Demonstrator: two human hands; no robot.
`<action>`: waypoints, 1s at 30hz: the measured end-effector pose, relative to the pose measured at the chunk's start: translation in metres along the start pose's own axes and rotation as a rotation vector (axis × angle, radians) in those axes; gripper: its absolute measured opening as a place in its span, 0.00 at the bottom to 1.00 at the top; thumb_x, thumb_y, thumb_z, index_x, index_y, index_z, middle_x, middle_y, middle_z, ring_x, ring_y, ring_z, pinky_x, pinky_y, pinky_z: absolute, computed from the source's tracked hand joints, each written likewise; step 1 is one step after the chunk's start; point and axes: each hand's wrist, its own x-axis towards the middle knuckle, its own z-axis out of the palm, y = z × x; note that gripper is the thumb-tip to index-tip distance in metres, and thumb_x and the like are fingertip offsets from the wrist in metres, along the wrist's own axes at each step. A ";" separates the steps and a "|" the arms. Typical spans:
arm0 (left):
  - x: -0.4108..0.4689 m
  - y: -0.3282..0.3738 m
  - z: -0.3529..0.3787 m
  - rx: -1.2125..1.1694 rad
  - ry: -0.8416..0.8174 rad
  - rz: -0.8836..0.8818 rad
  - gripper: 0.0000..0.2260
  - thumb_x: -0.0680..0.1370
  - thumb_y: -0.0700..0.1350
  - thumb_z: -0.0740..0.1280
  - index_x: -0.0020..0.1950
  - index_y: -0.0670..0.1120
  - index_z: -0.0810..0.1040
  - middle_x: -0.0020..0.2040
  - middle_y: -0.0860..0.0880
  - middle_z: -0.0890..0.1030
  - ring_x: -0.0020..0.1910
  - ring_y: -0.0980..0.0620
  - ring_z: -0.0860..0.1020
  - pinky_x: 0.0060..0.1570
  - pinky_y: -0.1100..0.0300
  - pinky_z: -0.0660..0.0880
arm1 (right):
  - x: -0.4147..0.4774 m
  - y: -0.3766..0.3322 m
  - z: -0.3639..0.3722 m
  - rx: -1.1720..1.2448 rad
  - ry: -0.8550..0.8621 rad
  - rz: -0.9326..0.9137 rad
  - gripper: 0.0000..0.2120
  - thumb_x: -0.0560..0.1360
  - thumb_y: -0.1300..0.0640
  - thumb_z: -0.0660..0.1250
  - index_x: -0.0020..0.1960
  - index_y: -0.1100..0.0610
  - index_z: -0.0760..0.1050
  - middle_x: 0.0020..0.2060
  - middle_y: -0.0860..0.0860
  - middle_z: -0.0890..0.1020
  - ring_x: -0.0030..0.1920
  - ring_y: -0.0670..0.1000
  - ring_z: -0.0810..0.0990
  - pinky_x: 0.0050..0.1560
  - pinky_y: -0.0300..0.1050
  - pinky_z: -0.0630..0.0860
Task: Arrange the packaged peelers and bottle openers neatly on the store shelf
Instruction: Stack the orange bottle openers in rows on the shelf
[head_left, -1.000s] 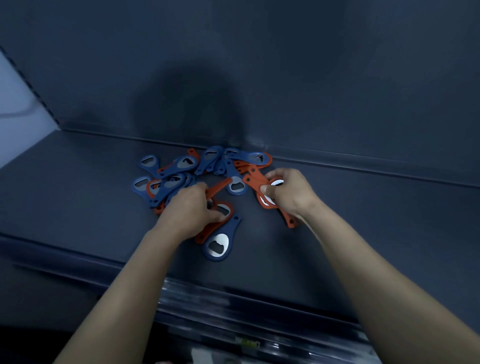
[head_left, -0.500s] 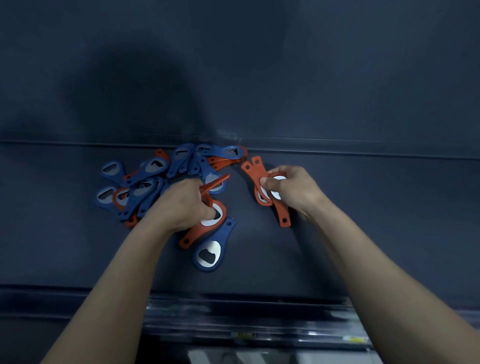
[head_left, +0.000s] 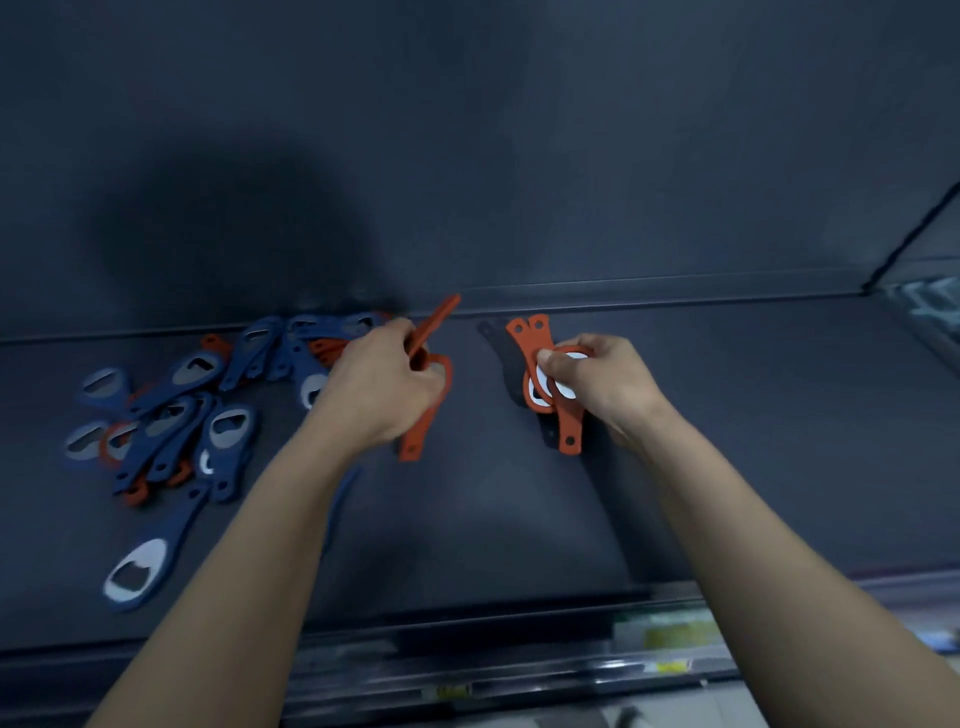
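The left hand (head_left: 382, 387) is curled round two orange bottle openers (head_left: 423, 426). One handle juts up and away toward the back of the shelf, and the other points down toward the near edge. The right hand (head_left: 605, 387) pinches a small stack of orange openers (head_left: 532, 343) at their round metal heads, thumb on top. Two of its handles fan out to the far side and one points to the near side. The stack is just above or on the shelf (head_left: 753, 441); which one cannot be told. The two hands are apart, with bare shelf between them.

Left of the left hand lies a loose heap of blue and orange openers (head_left: 176, 410), overlapping at many angles. Nearer and further left, a lone blue opener (head_left: 137, 571) lies flat, its metal head toward the near edge. Along the shelf's near edge runs a price rail (head_left: 519, 670) with a blurred label (head_left: 665, 631).
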 end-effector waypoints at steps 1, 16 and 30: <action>0.002 0.015 0.010 -0.030 0.002 0.010 0.07 0.72 0.45 0.66 0.39 0.44 0.70 0.33 0.50 0.73 0.31 0.51 0.70 0.29 0.57 0.64 | 0.003 0.004 -0.015 0.015 0.017 0.005 0.07 0.73 0.56 0.70 0.46 0.61 0.79 0.37 0.53 0.82 0.36 0.50 0.79 0.38 0.40 0.74; 0.007 0.228 0.205 -0.021 -0.336 0.172 0.04 0.73 0.40 0.64 0.42 0.40 0.71 0.36 0.49 0.72 0.33 0.49 0.70 0.34 0.56 0.66 | 0.035 0.079 -0.275 -0.131 0.257 0.021 0.05 0.73 0.57 0.70 0.47 0.57 0.78 0.41 0.53 0.80 0.42 0.51 0.77 0.43 0.41 0.70; 0.038 0.229 0.223 0.046 -0.230 0.303 0.10 0.73 0.35 0.65 0.52 0.45 0.73 0.48 0.48 0.72 0.50 0.47 0.72 0.47 0.57 0.70 | 0.055 0.083 -0.294 -0.133 0.265 0.075 0.16 0.72 0.61 0.71 0.58 0.64 0.76 0.44 0.54 0.79 0.37 0.50 0.79 0.42 0.41 0.76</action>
